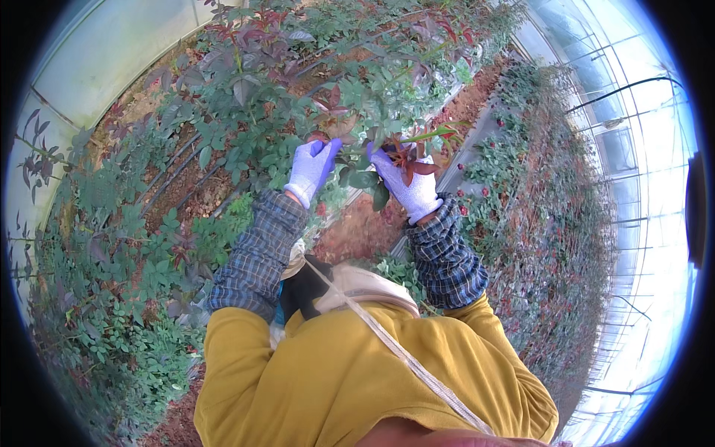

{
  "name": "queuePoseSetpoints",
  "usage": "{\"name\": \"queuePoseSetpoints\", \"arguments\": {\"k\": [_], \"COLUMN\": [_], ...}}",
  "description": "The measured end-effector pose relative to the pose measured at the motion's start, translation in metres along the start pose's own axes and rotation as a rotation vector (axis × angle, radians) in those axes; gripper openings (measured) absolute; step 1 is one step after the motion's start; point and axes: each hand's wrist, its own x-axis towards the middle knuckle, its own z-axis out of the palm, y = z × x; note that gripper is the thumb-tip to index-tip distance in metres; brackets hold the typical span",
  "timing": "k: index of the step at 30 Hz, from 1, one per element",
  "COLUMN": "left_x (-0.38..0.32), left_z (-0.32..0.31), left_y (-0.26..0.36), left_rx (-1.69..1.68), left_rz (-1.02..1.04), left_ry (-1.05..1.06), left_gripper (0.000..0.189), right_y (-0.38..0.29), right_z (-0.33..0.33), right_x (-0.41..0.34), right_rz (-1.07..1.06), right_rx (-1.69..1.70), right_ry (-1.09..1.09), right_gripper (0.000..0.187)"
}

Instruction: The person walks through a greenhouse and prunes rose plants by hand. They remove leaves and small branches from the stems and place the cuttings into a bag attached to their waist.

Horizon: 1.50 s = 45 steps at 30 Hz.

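My left hand (314, 169), in a white glove with purple fingers, is pinched at the reddish-brown leaves (338, 127) of a rose shoot. Its fingertips partly hide what lies between them. To the right, my right hand (410, 187) wears a matching glove and is closed around a leafy rose stem (427, 136). Dark red leaves (420, 167) cover part of its fingers, and a green leaf (363, 179) hangs between the hands. Both wrists are in view below checked sleeve covers.
Dense rose bushes (151, 268) stand on my left, with dark irrigation pipes (170, 167) over the soil. Reddish soil (360, 226) forms a path ahead. Another plant row (536, 223) runs along the right, beside the greenhouse wall (642, 234). A pale bag (368, 288) hangs at my waist.
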Motion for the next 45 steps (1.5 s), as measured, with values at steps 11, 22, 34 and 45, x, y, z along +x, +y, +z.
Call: {"name": "queuePoseSetpoints", "arguments": {"k": [11,22,34,45], "left_x": [-0.029,-0.023,-0.054,-0.086], "left_z": [0.006,-0.030,-0.014,-0.019], "left_y": [-0.006,0.000,0.021,-0.027], "left_rx": [-0.520,-0.549,0.327,0.215], "left_rz": [-0.187,0.271,0.454,0.442], "left_ry": [0.196,0.582,0.164,0.260], "left_gripper": [0.026,0.013,0.020,0.015], "right_y": [0.033,0.013,0.019,0.019], "right_z": [-0.008,-0.021,-0.014,-0.012], "right_x": [-0.005,0.003,-0.009,-0.029], "right_rz": [-0.018,-0.040,-0.001,0.186], "right_rx": [0.602,-0.101,0.025,0.036], "right_ry": [-0.269,-0.055,-0.162,-0.238], "right_gripper": [0.046,0.037,0.033,0.035]}}
